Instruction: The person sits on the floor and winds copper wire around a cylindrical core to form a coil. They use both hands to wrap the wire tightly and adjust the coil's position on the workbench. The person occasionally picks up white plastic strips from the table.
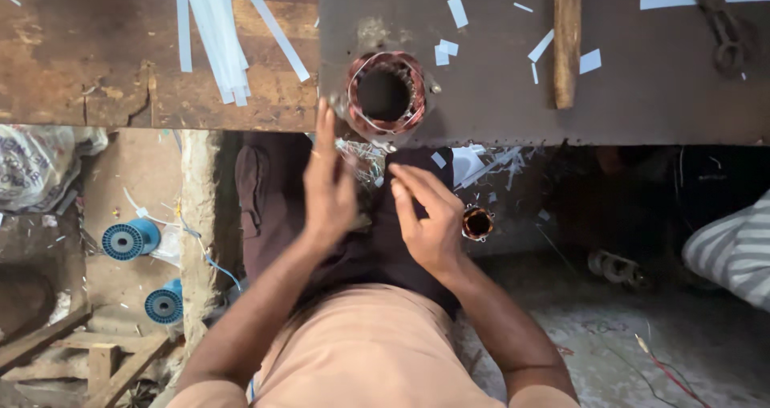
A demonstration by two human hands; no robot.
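Both hands empty over lap, just below round copper-wound motor stator point(386, 95) at near edge of dark metal bench plate point(642, 95).
Left hand point(329, 185) flat, fingers straight; right hand point(429, 215) loosely curled, apart from left, gripping nothing. Smaller copper-wound stator point(478, 223) just right of right hand. Wooden handle point(566, 39) far right on plate; blue wire spools point(132, 239) on floor left.

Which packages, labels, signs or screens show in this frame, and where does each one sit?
Printed sack: far left, below the wooden bench; crumpled, whitish with dark print.
No signs or screens.
No labels show on the two blue spools lower left.
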